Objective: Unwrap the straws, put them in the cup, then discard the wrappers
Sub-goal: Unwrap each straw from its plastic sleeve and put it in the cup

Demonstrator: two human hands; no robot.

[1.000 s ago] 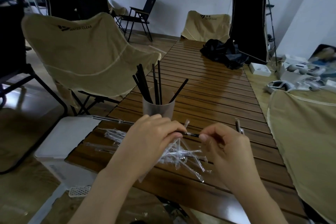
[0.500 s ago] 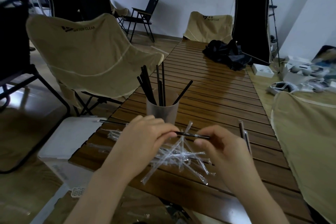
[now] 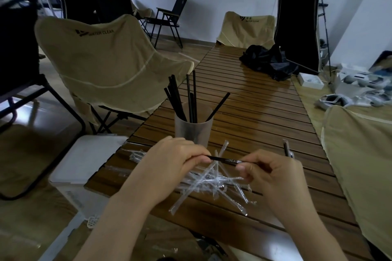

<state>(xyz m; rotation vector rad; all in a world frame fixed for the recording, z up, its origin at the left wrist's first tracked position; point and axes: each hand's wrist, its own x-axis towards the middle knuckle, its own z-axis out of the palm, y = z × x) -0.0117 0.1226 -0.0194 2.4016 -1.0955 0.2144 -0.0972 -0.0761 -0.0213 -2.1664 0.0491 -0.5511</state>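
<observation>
left hand (image 3: pixel 169 161): mine, curled, thumb and fingertips pinching the bare black end of a straw (image 3: pixel 220 159) just above the table (image 3: pixel 254 112).
right hand (image 3: pixel 273 174): curled too, pinching the other end of that straw, where the clear wrapper (image 3: pixel 232 161) is bunched on it.
straw: lies almost level between my two hands, black toward the left, wrapped toward the right.
cup (image 3: pixel 193 127): frosted, upright on the table just beyond my left hand; several black straws (image 3: pixel 182 99) stand in it, one leaning out to the right.
wrappers (image 3: pixel 216 182): loose heap of clear empty sleeves on the table under and between my hands, more spread off to the left near the table edge.
wrapped straw (image 3: pixel 287 150): on the table just beyond my right hand, apart from the heap.
bin (image 3: pixel 84 159): white, lidded, on the floor against the table's left edge.
chairs: tan one (image 3: pixel 101 59) left of the table, another tan one (image 3: pixel 248 27) at the far end.
black cloth (image 3: pixel 267 61): crumpled on the far part of the table.
</observation>
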